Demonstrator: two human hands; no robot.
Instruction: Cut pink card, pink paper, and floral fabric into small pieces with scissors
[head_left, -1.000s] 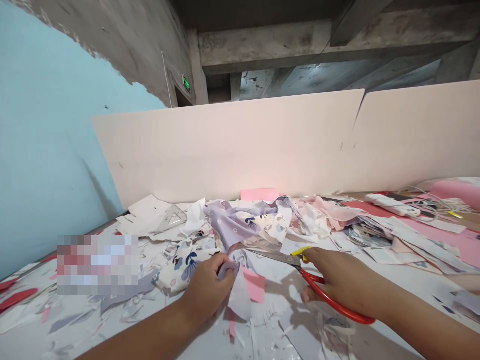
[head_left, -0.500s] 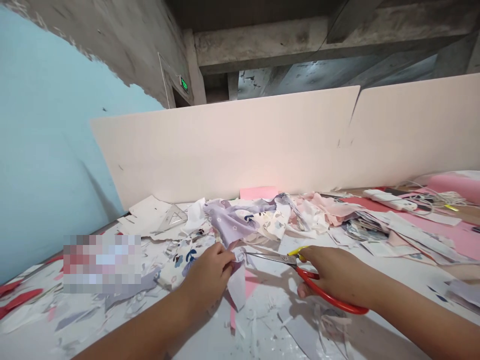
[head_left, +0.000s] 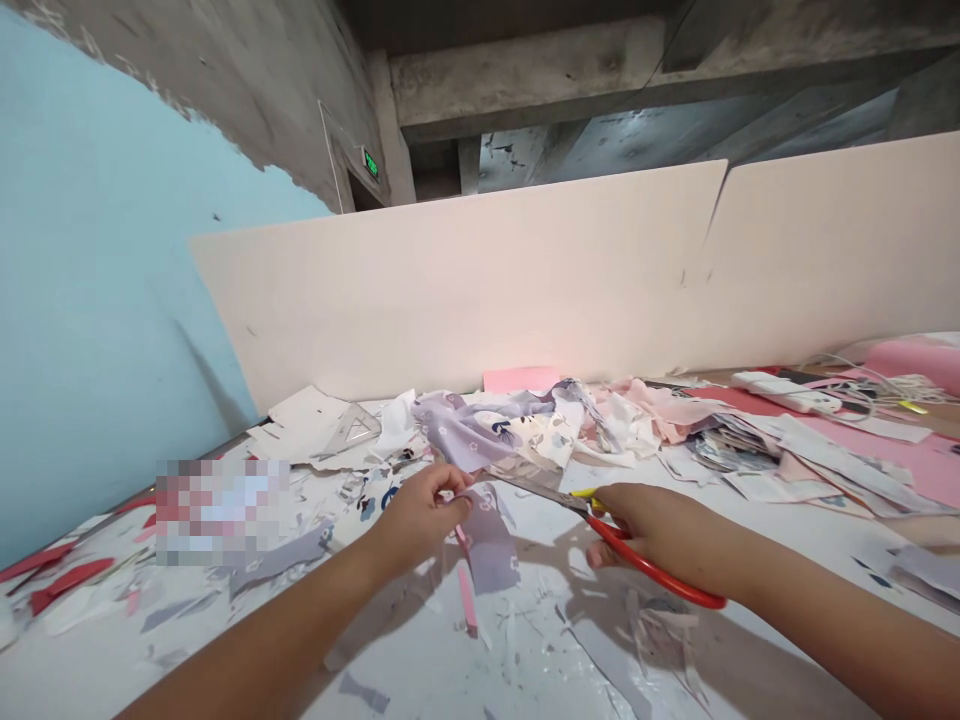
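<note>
Between the thumb and fingers of my left hand (head_left: 424, 510) is pinched a small piece of lilac fabric (head_left: 491, 540) with pale flowers, its lower end hanging over the table. My right hand (head_left: 656, 530) grips scissors (head_left: 630, 555) with red and yellow handles. Their blades point left, just above the held fabric, and the tips end close to my left fingers. Whether the blades touch the cloth I cannot tell. A narrow pink strip (head_left: 467, 600) lies below my left hand. Behind both hands is a heap of lilac floral fabric (head_left: 469, 430).
Scraps and thin offcuts cover the white table (head_left: 540, 650). A clear set square (head_left: 352, 432) lies at the back left, red pieces (head_left: 71, 585) at the far left. To the right are stacked fabric strips (head_left: 731, 447) and a white power strip (head_left: 786, 392). A pale partition (head_left: 480, 290) stands behind.
The lilac piece in my left hand has turned, its patterned side now showing. The scissors have shifted slightly up and left, and their blades are tilted more upward.
</note>
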